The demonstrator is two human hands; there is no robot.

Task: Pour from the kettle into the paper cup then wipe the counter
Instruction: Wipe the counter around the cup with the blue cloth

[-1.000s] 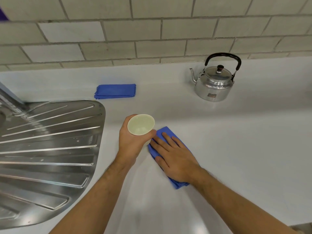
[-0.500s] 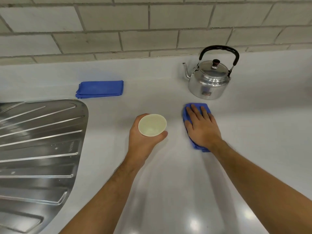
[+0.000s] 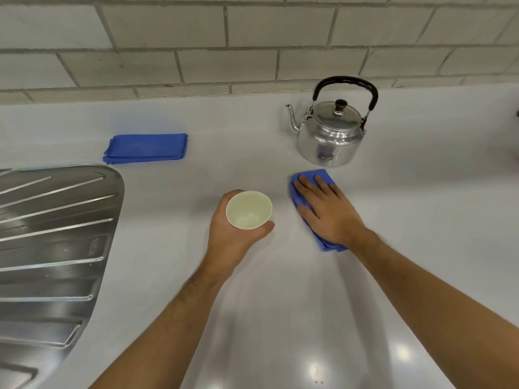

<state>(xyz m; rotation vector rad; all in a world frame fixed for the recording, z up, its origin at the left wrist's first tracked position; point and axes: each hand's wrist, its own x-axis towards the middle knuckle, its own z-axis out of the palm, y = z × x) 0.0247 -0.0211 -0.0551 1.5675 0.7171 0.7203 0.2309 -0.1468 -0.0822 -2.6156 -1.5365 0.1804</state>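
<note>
A: Where does the paper cup (image 3: 248,209) stand?

B: Near the middle of the tabletop (image 3: 421,262), upright, with the left hand (image 3: 234,234) wrapped round it, fingers closed on its wall. Something pale shows at the bottom, though I cannot tell how full it is.

A: And the wiping?

B: The right hand (image 3: 327,211) lies flat, fingers spread and released, pressing a blue cloth (image 3: 323,242) to the tabletop just right of the cup. The steel kettle (image 3: 330,136) sits just beyond the cloth, toward the tiled wall (image 3: 196,51).

A: What could spoil it?

B: A sweep leftward could knock the cup or the hand steadying it, and thin paper squeezed hard may buckle and slop over. A push farther away could nudge the kettle's base. I also judge the cloth might bunch under the palm and leave streaks.

A: Anything else about?

B: A folded blue cloth (image 3: 146,148) lies far left, well apart, beyond the steel draining board (image 3: 56,234).
</note>
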